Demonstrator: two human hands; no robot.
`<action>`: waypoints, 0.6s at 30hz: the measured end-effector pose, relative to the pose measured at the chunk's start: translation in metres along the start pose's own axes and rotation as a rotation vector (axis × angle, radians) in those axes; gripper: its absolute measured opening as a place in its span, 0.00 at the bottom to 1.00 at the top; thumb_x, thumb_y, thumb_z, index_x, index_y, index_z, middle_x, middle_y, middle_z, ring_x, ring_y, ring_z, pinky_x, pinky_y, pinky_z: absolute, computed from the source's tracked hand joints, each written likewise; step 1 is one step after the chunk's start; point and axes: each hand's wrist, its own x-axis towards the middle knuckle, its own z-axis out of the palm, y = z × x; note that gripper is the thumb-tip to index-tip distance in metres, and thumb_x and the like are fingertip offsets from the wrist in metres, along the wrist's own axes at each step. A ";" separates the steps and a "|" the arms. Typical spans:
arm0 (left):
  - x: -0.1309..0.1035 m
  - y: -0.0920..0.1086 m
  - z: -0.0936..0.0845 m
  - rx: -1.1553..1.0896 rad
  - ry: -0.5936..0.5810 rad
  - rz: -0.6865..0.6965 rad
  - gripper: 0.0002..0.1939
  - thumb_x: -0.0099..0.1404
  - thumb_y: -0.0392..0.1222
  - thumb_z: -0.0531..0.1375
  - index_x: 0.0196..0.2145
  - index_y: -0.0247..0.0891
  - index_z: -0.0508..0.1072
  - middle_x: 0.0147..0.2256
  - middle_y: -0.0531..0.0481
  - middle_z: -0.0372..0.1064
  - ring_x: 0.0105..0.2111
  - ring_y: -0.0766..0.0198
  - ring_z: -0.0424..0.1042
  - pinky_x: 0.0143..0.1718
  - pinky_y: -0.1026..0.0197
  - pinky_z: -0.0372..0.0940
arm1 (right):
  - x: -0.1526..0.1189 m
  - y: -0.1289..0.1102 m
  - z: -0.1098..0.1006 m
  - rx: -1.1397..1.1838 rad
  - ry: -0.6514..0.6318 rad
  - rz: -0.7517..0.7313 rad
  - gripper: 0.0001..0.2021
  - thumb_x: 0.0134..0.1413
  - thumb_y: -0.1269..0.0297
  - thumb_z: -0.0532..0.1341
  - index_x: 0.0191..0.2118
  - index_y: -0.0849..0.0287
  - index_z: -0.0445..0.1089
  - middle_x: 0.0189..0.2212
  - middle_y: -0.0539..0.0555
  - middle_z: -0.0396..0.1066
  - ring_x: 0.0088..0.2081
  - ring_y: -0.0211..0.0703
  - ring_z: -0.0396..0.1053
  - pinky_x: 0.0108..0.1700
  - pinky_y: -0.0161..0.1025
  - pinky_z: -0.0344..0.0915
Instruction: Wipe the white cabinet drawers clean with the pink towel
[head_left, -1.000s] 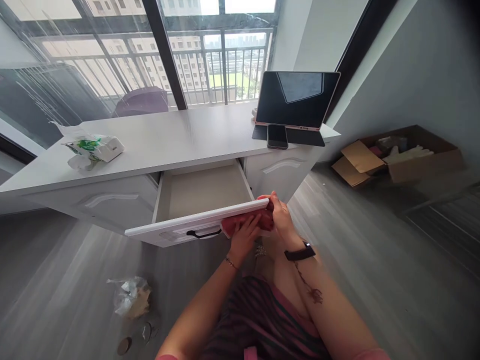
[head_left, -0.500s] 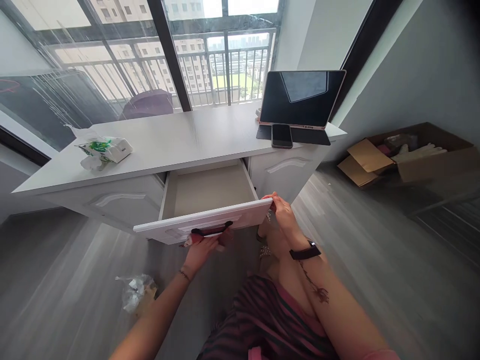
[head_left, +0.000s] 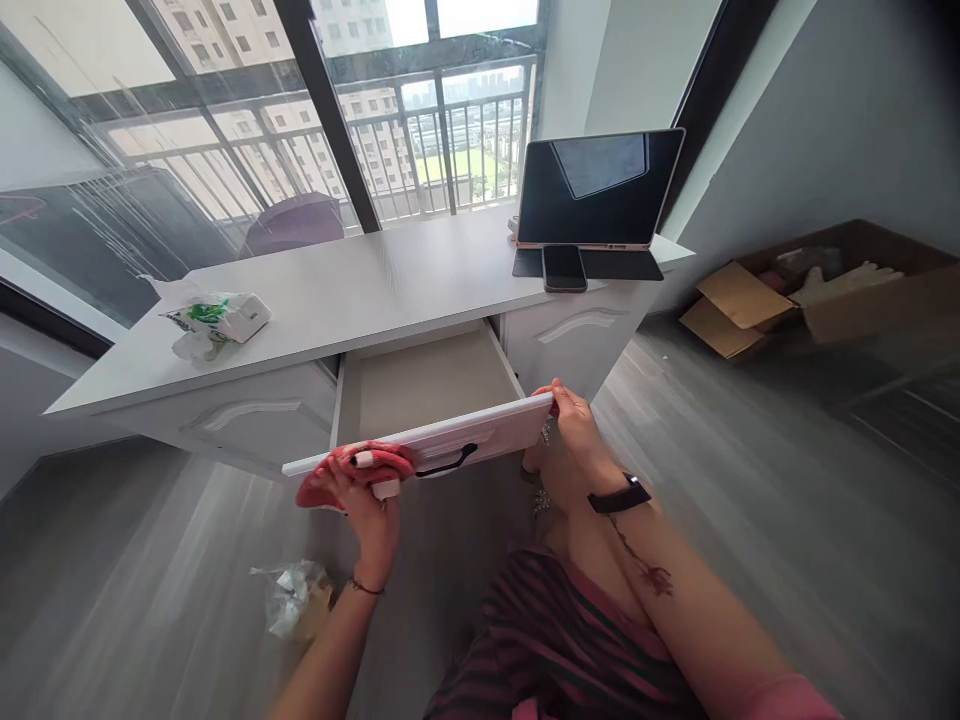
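Observation:
A white drawer (head_left: 495,432) stands pulled out of the cabinet, and its grey inside (head_left: 435,385) holds nothing. Against the left part of the drawer front, my left hand (head_left: 358,505) presses a bunched red cloth (head_left: 375,460) with white patches, its fingers closed on the cloth. The black handle (head_left: 450,460) lies just right of the cloth. My right hand (head_left: 577,425) grips the upper right corner of the drawer front, fingers curled over the edge. A bit of red shows by those fingers, too small to make out.
On the white cabinet top (head_left: 360,290) are a tissue pack (head_left: 225,315), a phone (head_left: 564,270) and a tablet (head_left: 600,195) on its stand. An open cardboard box (head_left: 862,310) sits on the floor at right. A plastic bag (head_left: 292,600) lies on the floor at left.
My left hand has moved with the red cloth from below the handle to the upper left of the drawer front. My right hand keeps its hold on the corner.

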 end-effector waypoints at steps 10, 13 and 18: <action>-0.007 0.132 0.057 -0.042 -0.400 0.340 0.19 0.57 0.21 0.47 0.39 0.35 0.70 0.64 0.36 0.51 0.67 0.49 0.30 0.61 0.31 0.38 | 0.003 -0.005 0.002 -0.001 -0.001 0.025 0.25 0.52 0.39 0.53 0.29 0.59 0.69 0.25 0.50 0.66 0.29 0.40 0.62 0.34 0.37 0.60; 0.000 0.151 0.060 -0.060 -0.492 0.409 0.19 0.59 0.22 0.46 0.40 0.36 0.70 0.66 0.42 0.47 0.67 0.52 0.33 0.62 0.34 0.40 | 0.002 -0.008 0.003 0.012 -0.004 0.037 0.24 0.52 0.39 0.54 0.30 0.58 0.69 0.24 0.49 0.67 0.28 0.40 0.62 0.34 0.37 0.61; 0.007 0.144 0.053 -0.017 -0.558 0.474 0.20 0.60 0.23 0.46 0.41 0.38 0.70 0.65 0.46 0.49 0.66 0.54 0.41 0.63 0.35 0.39 | 0.001 -0.010 0.002 -0.003 -0.023 0.039 0.23 0.53 0.40 0.53 0.30 0.58 0.68 0.24 0.49 0.66 0.28 0.40 0.62 0.34 0.37 0.61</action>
